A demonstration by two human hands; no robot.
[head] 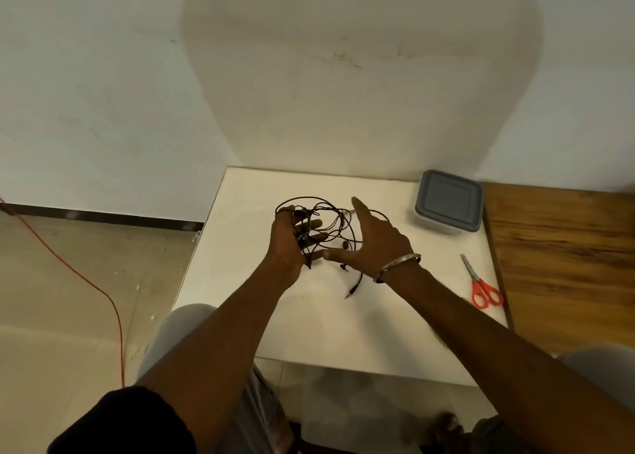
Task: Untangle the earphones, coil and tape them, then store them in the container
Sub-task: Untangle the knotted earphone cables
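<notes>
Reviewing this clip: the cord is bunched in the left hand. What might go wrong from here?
1. The earphones loop around the left hand; pulling with the open right hand may tighten the knots.
2. The plug trails on the table and may snag.
3. The container has its lid on and no tape is visible, so later steps may stall.

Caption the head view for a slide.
Tangled black earphones held in the left hand over the white table; right hand open beside them, lidded container nearby.
</notes>
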